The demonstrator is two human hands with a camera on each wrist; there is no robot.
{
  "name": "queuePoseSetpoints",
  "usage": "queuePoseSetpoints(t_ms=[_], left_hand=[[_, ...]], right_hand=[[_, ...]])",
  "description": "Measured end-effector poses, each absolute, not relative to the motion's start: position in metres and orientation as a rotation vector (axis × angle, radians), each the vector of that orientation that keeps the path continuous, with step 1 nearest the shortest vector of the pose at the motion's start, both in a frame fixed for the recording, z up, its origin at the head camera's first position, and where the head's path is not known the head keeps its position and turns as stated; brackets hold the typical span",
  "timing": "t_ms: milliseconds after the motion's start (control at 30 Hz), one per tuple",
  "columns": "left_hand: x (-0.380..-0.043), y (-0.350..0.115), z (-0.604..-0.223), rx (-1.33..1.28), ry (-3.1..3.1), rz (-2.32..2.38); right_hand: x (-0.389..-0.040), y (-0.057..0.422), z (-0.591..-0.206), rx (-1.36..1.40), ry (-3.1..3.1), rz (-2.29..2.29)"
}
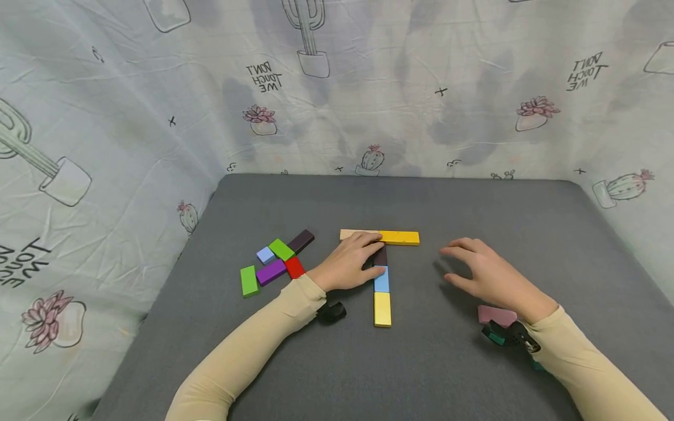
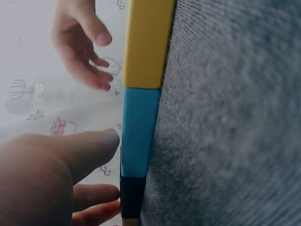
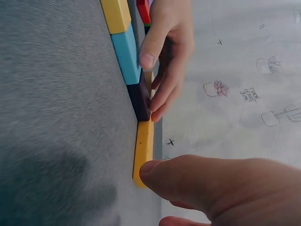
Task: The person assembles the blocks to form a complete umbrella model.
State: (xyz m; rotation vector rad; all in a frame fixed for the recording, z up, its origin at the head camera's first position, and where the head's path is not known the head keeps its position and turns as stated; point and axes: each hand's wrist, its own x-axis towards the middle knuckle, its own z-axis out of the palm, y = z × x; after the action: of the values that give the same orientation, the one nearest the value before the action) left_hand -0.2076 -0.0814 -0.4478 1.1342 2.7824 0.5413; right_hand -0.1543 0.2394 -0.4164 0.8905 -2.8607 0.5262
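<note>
Blocks on the grey table form a T: a beige block [image 1: 348, 234] and an orange-yellow block [image 1: 401, 238] make the crossbar, while a dark block [image 1: 381, 256], a blue block [image 1: 381, 283] and a yellow block [image 1: 382, 310] run down as the stem. Over the junction lies my left hand [image 1: 347, 260], fingers relaxed, fingertips right at the crossbar and dark block, thumb by the blue one. It partly covers the beige and dark blocks. My right hand [image 1: 484, 272] hovers to the right of the T, thumb and fingers spread apart, holding nothing.
Left of the T is a cluster of a purple block [image 1: 271, 272], a red block [image 1: 295, 267], a light blue block [image 1: 265, 255], two green ones and a dark one. A pink block [image 1: 495, 316] lies near my right wrist. Patterned cloth [image 1: 400, 117] hangs behind the table.
</note>
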Motion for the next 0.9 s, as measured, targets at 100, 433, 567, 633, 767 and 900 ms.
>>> queuePoseSetpoints(t_ms=[100,433,567,633,767,900], left_hand=[[-0.209,-0.081,-0.448,1.125,2.791,0.538],[-0.211,-0.08,-0.447,1.14,2.823,0.541],[-0.212,-0.08,-0.447,1.135,2.82,0.544],[-0.212,-0.079,-0.447,1.134,2.817,0.547],[-0.212,-0.079,-0.448,1.135,2.818,0.549],[-0.213,-0.079,-0.45,1.139,2.822,0.548]], right_hand=[[-0.147,0.246,-0.418,0.891,-2.837,0.529],[-0.127,0.257,-0.421,0.902,-2.718,0.495],[-0.117,0.265,-0.422,0.881,-2.732,0.482],[-0.112,0.269,-0.423,0.869,-2.737,0.478],[-0.101,0.28,-0.425,0.839,-2.764,0.453],[-0.092,0.287,-0.428,0.792,-2.815,0.424]])
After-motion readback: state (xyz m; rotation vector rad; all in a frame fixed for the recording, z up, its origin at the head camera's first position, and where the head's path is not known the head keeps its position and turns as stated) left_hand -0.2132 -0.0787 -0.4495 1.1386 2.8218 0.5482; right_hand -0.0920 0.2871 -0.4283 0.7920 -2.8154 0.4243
